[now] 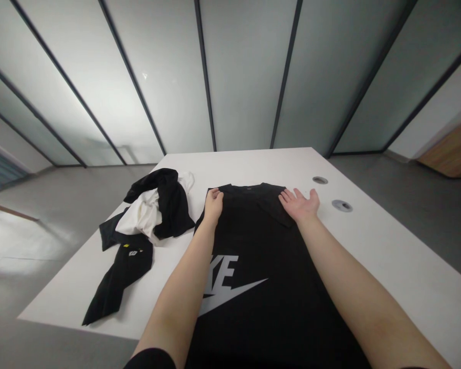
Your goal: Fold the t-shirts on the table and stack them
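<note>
A black T-shirt [261, 241] lies flat on the white table [372, 230], its collar away from me and a large grey Nike logo [226, 282] on its front. My left hand [214, 205] rests at the shirt's left shoulder, fingers curled onto the fabric at the edge. My right hand [300, 205] lies open with fingers spread, its heel on the right shoulder, where a flap of the cloth looks folded over. The lower part of the shirt runs out of view toward me.
Left of the shirt sits a crumpled heap of black and white clothing [153, 205]. A twisted black garment [125, 277] with a small yellow-marked label trails from it. Two round cable grommets [341, 206] are set into the table's right side. Glass panels stand beyond the table.
</note>
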{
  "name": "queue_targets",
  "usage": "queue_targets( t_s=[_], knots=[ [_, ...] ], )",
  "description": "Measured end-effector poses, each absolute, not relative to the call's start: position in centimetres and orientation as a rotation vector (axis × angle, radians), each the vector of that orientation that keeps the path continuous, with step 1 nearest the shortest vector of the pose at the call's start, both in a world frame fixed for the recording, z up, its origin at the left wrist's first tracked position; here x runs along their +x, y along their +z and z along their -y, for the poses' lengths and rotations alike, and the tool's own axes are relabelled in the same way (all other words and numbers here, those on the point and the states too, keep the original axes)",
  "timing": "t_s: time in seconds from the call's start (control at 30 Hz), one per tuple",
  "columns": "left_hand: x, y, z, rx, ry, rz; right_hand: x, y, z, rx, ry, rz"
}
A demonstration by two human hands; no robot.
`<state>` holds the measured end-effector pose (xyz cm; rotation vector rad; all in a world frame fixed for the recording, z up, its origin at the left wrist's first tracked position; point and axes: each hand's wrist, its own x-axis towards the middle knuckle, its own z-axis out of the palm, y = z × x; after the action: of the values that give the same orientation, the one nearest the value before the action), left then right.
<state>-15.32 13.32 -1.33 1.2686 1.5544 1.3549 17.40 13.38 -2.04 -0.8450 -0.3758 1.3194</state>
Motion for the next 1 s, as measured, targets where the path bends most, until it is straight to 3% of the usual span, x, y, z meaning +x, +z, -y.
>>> queue_targets(
  t_s=[0.17, 0.4, 1.0],
  knots=[
    [-16.8, -1.8, -12.7, 1.568, 1.408, -1.679, 16.1, -2.6, -14.0, -1.034, 1.120, 0.571],
    [-14.5, -1.2, -9.8, 2.272, 0.854, -1.819, 13.8, -2.7, -11.8, -1.276, 0.556, 1.399],
    [-11.0, 0.5, -1.3, 2.414, 0.225, -2.086, 9.8, 0.3, -1.7, -1.858, 0.078, 2.358]
  ],
)
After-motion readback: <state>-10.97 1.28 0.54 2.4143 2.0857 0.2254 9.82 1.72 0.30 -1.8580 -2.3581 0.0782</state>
